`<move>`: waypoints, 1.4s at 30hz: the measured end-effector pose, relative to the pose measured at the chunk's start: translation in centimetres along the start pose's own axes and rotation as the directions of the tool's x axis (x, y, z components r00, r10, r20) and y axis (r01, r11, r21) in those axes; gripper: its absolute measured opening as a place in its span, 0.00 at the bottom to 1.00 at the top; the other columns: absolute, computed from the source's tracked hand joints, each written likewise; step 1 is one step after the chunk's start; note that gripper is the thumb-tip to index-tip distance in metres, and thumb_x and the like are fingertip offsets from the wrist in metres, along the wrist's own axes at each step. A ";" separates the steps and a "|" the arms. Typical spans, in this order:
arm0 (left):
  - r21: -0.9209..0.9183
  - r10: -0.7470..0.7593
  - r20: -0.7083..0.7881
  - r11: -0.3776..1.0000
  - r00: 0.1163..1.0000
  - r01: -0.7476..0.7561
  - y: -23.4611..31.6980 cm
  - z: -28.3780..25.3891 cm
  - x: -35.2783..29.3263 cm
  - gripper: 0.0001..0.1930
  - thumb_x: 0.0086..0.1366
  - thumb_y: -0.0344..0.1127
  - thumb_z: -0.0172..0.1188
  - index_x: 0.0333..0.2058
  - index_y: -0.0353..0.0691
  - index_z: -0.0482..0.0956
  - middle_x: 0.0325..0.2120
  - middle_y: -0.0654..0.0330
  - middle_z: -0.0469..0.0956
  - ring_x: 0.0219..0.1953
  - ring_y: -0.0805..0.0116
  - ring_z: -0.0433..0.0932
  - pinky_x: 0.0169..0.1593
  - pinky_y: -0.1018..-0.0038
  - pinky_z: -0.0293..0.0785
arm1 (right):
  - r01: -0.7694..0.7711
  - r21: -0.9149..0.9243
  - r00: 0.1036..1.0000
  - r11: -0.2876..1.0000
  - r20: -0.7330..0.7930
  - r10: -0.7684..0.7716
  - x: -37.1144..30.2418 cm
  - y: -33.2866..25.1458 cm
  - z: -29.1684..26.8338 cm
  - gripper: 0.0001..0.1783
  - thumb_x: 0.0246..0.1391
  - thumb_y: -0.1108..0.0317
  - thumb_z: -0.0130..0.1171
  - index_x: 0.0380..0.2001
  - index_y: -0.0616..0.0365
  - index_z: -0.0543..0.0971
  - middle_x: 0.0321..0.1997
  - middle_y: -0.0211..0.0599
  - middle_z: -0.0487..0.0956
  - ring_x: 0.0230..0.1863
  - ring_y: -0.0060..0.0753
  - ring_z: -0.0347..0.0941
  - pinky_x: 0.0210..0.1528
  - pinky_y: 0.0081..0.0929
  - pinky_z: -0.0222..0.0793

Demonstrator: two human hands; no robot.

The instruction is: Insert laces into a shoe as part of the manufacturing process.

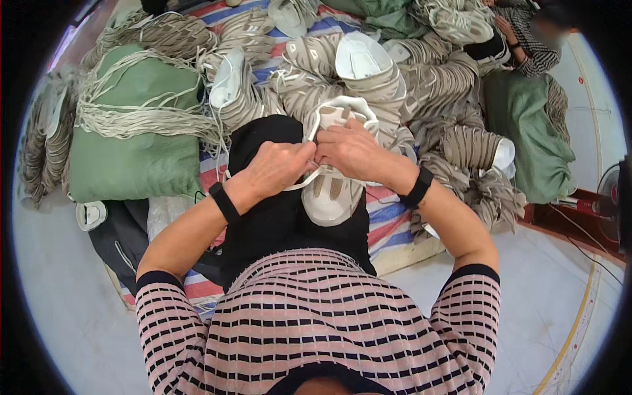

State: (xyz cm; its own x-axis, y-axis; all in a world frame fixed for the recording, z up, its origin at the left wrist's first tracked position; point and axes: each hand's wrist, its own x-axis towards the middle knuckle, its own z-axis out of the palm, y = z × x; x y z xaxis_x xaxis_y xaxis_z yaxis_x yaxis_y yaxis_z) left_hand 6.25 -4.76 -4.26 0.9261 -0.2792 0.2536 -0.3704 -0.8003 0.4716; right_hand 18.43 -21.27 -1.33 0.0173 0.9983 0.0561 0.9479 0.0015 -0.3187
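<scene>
The pale shoe [331,204] lies over the right part of the black trousers [263,227], which I take as my landmark. Its long axis runs nearly straight away from the body: the rounded toe is the end nearer to the waist of the trousers, and the wide opening is at the farther end. The relation which, in my judgement, matters most is between the middle of this shoe and the two hands. The right hand [349,151] is the nearer one, because it rests directly on the middle of the shoe and covers it, at the far right of the trousers. The left hand [280,168] is above the middle of the trousers and comes to the shoe from its left edge, so that both hands meet there, across the long axis.

About the grip: the left fingers are pressed together and seem to pinch the white lace [303,187], which makes a curve below them and goes to the shoe. The right fingers are bent, but their tips are hidden, so I cannot tell what they pinch. The green bundle [131,168] is to the left of the trousers, and the stacked shoe pieces [368,79] are beyond them.
</scene>
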 end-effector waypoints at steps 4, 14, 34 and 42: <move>-0.039 -0.006 -0.027 0.999 1.000 0.005 -0.5 0.2 0.2 0.14 0.55 0.40 0.61 0.30 0.39 0.65 0.18 0.59 0.74 0.23 0.59 0.77 0.22 0.67 0.69 | 0.116 -0.253 0.993 0.960 0.051 -0.107 -0.3 -0.6 -0.6 0.06 0.46 0.68 0.52 0.28 0.56 0.74 0.32 0.32 0.68 0.38 0.30 0.67 0.37 0.30 0.56; -0.243 -0.045 0.228 0.965 0.973 0.101 -0.2 -3.5 1.8 0.31 0.41 0.57 0.69 0.35 0.40 0.69 0.23 0.56 0.72 0.27 0.57 0.74 0.29 0.66 0.68 | -0.558 -0.635 0.812 0.534 -0.549 0.195 -6.6 13.6 -15.5 0.11 0.48 0.73 0.48 0.36 0.54 0.74 0.33 0.39 0.74 0.34 0.42 0.73 0.36 0.43 0.67; -0.639 -0.381 0.691 0.075 0.614 0.766 0.9 -4.9 -0.5 0.09 0.64 0.35 0.53 0.35 0.37 0.77 0.19 0.70 0.69 0.18 0.82 0.61 0.20 0.86 0.54 | -0.043 -0.283 0.995 0.958 0.075 0.067 -1.2 -0.5 -3.3 0.12 0.36 0.73 0.60 0.30 0.56 0.75 0.34 0.32 0.72 0.45 0.36 0.67 0.54 0.45 0.55; -0.554 -0.226 0.345 0.734 0.911 0.392 0.3 -5.0 0.1 0.06 0.61 0.32 0.56 0.29 0.37 0.76 0.29 0.65 0.72 0.33 0.73 0.67 0.37 0.79 0.63 | -0.425 -0.678 0.905 0.599 -0.302 0.301 -8.5 9.0 -12.9 0.12 0.43 0.72 0.56 0.35 0.56 0.71 0.38 0.35 0.72 0.47 0.38 0.68 0.52 0.43 0.57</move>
State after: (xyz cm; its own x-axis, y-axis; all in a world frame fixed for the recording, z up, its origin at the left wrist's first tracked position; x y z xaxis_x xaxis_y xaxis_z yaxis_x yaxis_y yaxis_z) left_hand 5.90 -2.35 0.17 0.9522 -0.2560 -0.1668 0.0518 -0.4027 0.9139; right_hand 30.86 -30.52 7.51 0.3967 0.8860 0.2402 0.7766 -0.4634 0.4268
